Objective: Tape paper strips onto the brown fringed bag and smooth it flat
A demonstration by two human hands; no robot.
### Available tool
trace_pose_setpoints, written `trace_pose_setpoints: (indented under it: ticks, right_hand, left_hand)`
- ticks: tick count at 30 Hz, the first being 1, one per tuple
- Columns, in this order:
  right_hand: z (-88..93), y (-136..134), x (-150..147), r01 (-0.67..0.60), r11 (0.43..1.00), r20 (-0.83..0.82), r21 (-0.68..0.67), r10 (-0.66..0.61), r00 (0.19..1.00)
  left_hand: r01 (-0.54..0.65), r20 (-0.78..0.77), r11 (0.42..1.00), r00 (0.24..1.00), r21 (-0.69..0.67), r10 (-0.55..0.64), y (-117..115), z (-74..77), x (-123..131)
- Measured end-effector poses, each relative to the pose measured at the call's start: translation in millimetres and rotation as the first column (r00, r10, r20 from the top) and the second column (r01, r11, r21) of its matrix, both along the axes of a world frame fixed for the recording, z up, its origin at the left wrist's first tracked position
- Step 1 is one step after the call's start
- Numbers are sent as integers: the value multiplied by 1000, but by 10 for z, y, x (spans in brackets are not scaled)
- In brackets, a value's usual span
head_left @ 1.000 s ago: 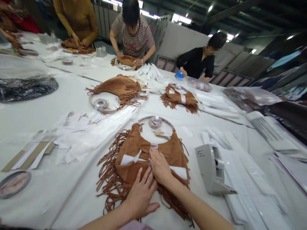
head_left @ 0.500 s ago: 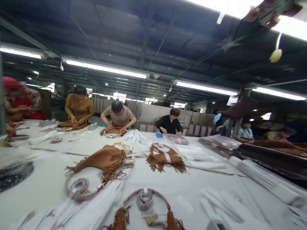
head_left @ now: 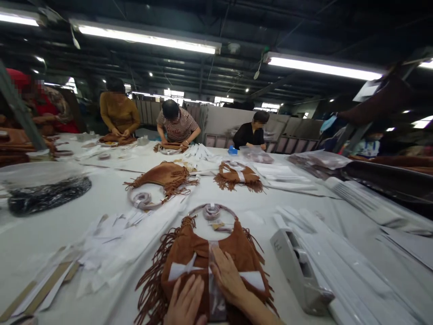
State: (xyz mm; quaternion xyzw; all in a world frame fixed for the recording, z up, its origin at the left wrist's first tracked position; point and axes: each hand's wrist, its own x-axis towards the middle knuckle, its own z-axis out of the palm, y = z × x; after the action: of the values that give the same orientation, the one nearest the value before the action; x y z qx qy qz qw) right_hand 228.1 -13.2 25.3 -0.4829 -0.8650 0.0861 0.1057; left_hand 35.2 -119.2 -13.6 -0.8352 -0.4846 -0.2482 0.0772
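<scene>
Where the white bench [head_left: 67,221] holds loose white paper strips [head_left: 111,239] at the left, a brown fringed suede bag [head_left: 203,262] lies flat in the near middle. The left hand [head_left: 186,304] rests on it, fingers spread; the right hand [head_left: 228,280] presses flat beside it, gripping nothing. A grey tape dispenser [head_left: 299,271] stands just to the right.

Tan-brown fringed bag [head_left: 189,257] with white paper strips [head_left: 181,270]; white bench [head_left: 67,221]; grey tape dispenser [head_left: 297,271]; one co-worker's striped shirt [head_left: 181,128].
</scene>
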Motion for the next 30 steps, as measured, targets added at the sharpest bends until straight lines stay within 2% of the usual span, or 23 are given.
trace_pose_setpoints:
  ticks: [3,5,7,10,12,15,19,25,30]
  right_hand:
    - [96,190,50,32,999,33,3,-32,999]
    - [114,289,83,54,998,93,-31,-51,994]
    - [94,343,117,63,996,134,-57,-55,989]
    - [9,353,152,73,996,134,-47,-67,989]
    - [-51,341,158,107,994,124,-27,-103,987]
    - [-100,340,151,166,986,116,-22,-162,980]
    - [-129,382,155,239,971,123,-30,-233,965]
    - [-227,430,198,330,944,131,9,-329,935]
    - [-284,446,203,346,938,99,3,-345,934]
  left_hand:
    - [33,-51,997,998,-68,-37,523,292,95]
    - [27,-61,988,997,-151,-36,885,400,138]
    - [34,-88,966,994,-256,-58,1174,392,142]
    - [59,-122,910,985,-411,-119,1417,250,85]
    - [56,-116,879,985,-474,-125,1470,163,41]
    - [32,-96,857,991,-515,-94,1475,123,15]
    - [22,-68,856,996,-517,-66,1462,133,21]
    - [49,-32,871,997,-490,-74,1460,63,-4]
    - [16,-22,841,999,-540,-33,1477,66,12]
